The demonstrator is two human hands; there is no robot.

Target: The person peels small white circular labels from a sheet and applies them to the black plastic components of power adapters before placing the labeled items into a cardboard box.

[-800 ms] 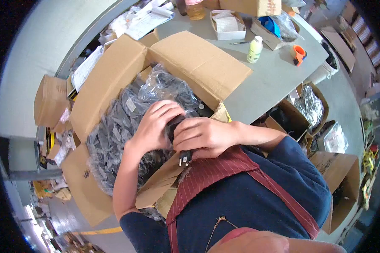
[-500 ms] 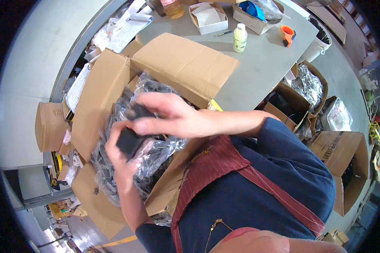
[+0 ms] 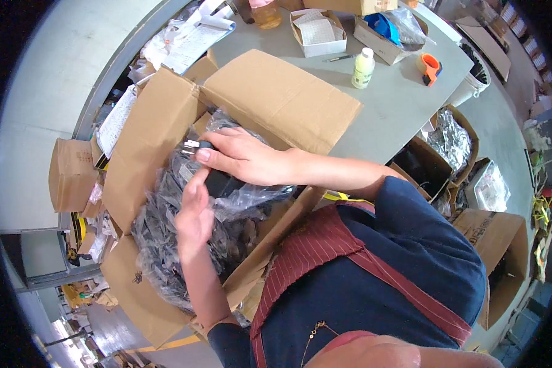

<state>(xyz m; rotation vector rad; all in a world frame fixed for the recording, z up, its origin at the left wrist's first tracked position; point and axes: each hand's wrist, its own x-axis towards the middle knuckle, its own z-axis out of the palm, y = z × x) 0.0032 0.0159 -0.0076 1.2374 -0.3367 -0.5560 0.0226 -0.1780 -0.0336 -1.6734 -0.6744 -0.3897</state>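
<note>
Over the open cardboard box (image 3: pixel 279 89), my right hand (image 3: pixel 245 158) is closed around a black plug (image 3: pixel 206 146) with bright metal prongs sticking out to the left. My left hand (image 3: pixel 195 211) is just below it, its fingers raised and pressed against the same black piece under my right thumb. Part of the black body shows between the hands, and the rest is hidden by my fingers. Clear plastic bags (image 3: pixel 178 245) with dark items inside fill the box beneath my hands. One loose clear bag (image 3: pixel 251 199) lies under my right wrist.
On the grey table (image 3: pixel 386 101) are a pale green bottle (image 3: pixel 363 69), an orange tape dispenser (image 3: pixel 430 66), a white box (image 3: pixel 318 34) and a notebook (image 3: pixel 199 43). Opened cartons (image 3: pixel 497 245) stand at the right. A smaller carton (image 3: pixel 73 175) is beyond the box's left flap.
My right hand has turned, and the plug's metal prongs now show. My left hand has shifted lower and partly opened its grip on the black piece. The view has shifted slightly.
</note>
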